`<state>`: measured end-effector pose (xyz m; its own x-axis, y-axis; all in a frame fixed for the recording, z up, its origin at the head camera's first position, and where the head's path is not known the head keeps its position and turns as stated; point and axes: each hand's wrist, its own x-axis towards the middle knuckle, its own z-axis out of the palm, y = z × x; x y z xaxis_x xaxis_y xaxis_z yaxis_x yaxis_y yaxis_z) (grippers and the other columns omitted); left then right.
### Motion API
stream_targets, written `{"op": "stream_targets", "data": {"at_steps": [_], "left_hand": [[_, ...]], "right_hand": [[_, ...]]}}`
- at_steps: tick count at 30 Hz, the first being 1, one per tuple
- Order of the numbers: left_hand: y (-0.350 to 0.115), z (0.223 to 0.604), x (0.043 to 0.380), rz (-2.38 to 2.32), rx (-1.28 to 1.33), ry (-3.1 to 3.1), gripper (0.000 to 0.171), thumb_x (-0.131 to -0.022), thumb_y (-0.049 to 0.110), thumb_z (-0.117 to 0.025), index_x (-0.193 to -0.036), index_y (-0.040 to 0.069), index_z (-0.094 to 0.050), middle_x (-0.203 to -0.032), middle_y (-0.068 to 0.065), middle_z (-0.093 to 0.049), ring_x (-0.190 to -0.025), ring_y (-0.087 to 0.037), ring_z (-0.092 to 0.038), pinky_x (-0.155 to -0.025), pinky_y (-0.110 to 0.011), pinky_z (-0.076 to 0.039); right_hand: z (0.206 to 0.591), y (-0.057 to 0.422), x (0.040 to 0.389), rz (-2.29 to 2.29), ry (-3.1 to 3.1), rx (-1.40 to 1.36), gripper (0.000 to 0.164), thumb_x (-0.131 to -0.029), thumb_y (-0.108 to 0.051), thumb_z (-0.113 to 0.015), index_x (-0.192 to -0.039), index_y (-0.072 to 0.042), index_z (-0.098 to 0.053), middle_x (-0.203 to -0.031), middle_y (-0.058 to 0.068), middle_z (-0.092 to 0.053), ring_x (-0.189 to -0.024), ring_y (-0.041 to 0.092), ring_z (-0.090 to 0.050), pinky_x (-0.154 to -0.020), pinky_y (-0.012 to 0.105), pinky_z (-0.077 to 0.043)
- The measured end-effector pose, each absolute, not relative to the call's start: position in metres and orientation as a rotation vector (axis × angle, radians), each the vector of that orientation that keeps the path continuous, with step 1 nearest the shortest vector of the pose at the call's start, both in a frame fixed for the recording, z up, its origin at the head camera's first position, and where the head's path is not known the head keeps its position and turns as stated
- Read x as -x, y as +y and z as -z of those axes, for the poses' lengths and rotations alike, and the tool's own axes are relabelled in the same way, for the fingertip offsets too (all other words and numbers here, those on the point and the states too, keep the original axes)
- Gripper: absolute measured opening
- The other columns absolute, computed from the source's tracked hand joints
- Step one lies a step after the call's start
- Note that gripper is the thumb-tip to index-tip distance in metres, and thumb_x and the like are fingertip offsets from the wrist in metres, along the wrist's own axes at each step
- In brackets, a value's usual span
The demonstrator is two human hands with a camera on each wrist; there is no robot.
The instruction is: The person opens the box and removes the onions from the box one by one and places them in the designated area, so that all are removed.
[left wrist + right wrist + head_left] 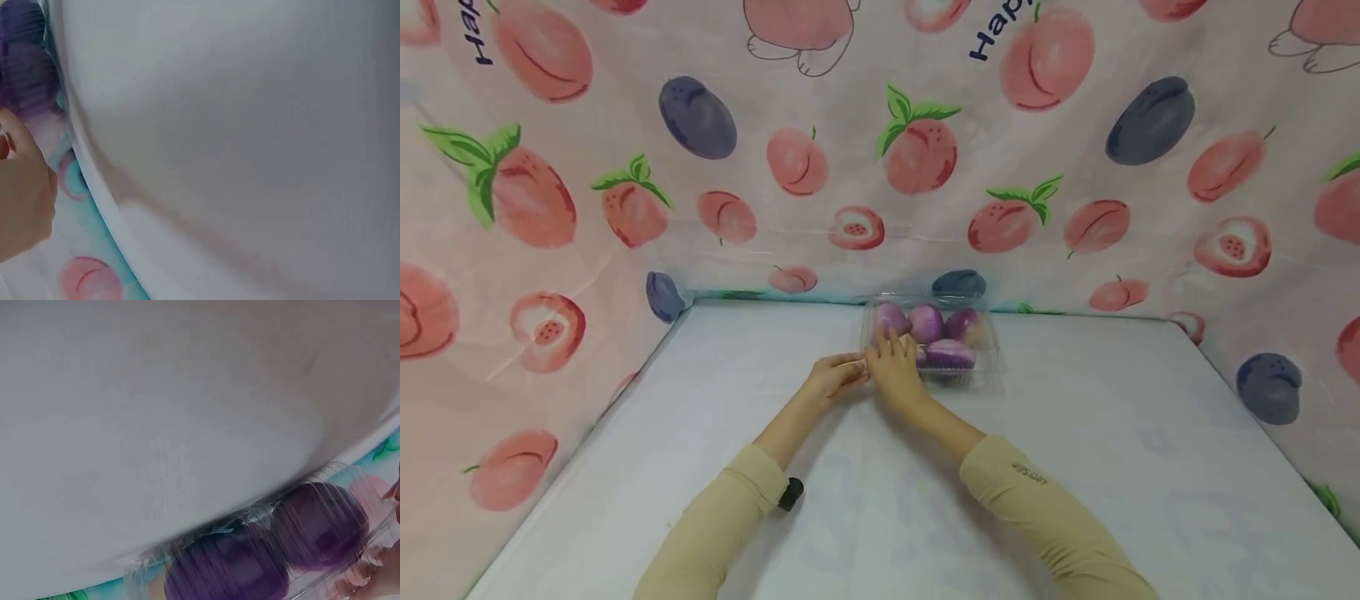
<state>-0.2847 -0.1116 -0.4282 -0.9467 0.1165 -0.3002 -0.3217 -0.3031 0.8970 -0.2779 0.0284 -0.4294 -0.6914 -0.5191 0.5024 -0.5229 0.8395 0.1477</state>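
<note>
1. A clear container (pixel 990 354) of purple onions (pixel 951 355) sits slightly right of and below the head frame's centre.
2. The left hand (pixel 837 377) pinches its lower-left corner.
3. The right hand (pixel 895 372) rests extended, unclenched fingers on its left part.

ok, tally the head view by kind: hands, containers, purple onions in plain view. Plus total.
Left hand, right hand: 2
Clear container: 1
Purple onions in plain view: 4
Total: 7
Right hand covers the front-left part; more may be hidden there.
</note>
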Motion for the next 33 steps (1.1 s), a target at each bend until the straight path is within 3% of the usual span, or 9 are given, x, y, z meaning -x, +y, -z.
{"op": "stream_targets", "data": {"at_steps": [10,16,23,27,29,33], "left_hand": [[-0.102,0.417,0.275,-2.289,0.390,1.913,0.036,-0.087,-0.012,-0.055,-0.122,-0.017,-0.052,-0.086,-0.015,-0.066,-0.061,-0.007,-0.064,-0.067,-0.016,-0.055],[-0.099,0.415,0.277,-2.238,0.498,1.912,0.035,-0.086,-0.014,-0.055,-0.120,-0.017,-0.054,-0.113,-0.030,-0.062,-0.059,-0.006,-0.061,-0.064,-0.015,-0.054],[-0.093,0.409,0.291,-2.168,0.502,1.776,0.039,-0.086,-0.015,-0.050,-0.125,-0.017,-0.049,-0.131,-0.027,-0.053,-0.065,-0.006,-0.060,-0.066,-0.012,-0.053],[-0.095,0.410,0.290,-2.156,0.484,1.808,0.038,-0.088,-0.014,-0.050,-0.126,-0.018,-0.047,-0.125,-0.029,-0.056,-0.063,-0.006,-0.062,-0.066,-0.013,-0.054],[-0.098,0.412,0.288,-2.164,0.481,1.824,0.037,-0.089,-0.012,-0.052,-0.125,-0.018,-0.047,-0.111,-0.027,-0.063,-0.060,-0.006,-0.062,-0.065,-0.013,-0.054],[-0.104,0.413,0.287,-2.201,0.468,1.805,0.036,-0.088,-0.013,-0.053,-0.123,-0.020,-0.048,-0.077,-0.010,-0.066,-0.058,-0.006,-0.063,-0.064,-0.014,-0.054]], "right_hand": [[0.431,0.029,0.280,0.014,-2.407,-0.765,0.014,-0.084,0.000,-0.060,-0.098,0.000,-0.056,-0.118,0.020,-0.063,-0.113,0.035,-0.059,-0.092,0.050,-0.043],[0.430,0.031,0.278,0.014,-2.445,-0.816,0.013,-0.085,0.000,-0.060,-0.097,0.001,-0.056,-0.117,0.021,-0.062,-0.111,0.035,-0.059,-0.089,0.048,-0.046],[0.426,0.037,0.281,0.060,-2.461,-0.808,0.016,-0.084,-0.004,-0.063,-0.098,0.001,-0.056,-0.120,0.020,-0.061,-0.114,0.032,-0.058,-0.090,0.043,-0.044],[0.425,0.036,0.281,0.001,-2.420,-0.834,0.017,-0.081,-0.008,-0.067,-0.090,-0.001,-0.055,-0.116,0.020,-0.064,-0.109,0.032,-0.061,-0.086,0.042,-0.046],[0.424,0.035,0.281,-0.019,-2.410,-0.841,0.016,-0.080,-0.008,-0.068,-0.087,-0.003,-0.055,-0.113,0.018,-0.065,-0.105,0.031,-0.063,-0.085,0.041,-0.046],[0.421,0.031,0.281,-0.007,-2.380,-0.828,0.013,-0.081,-0.009,-0.069,-0.084,-0.004,-0.057,-0.106,0.012,-0.066,-0.100,0.026,-0.063,-0.082,0.037,-0.046]]}}
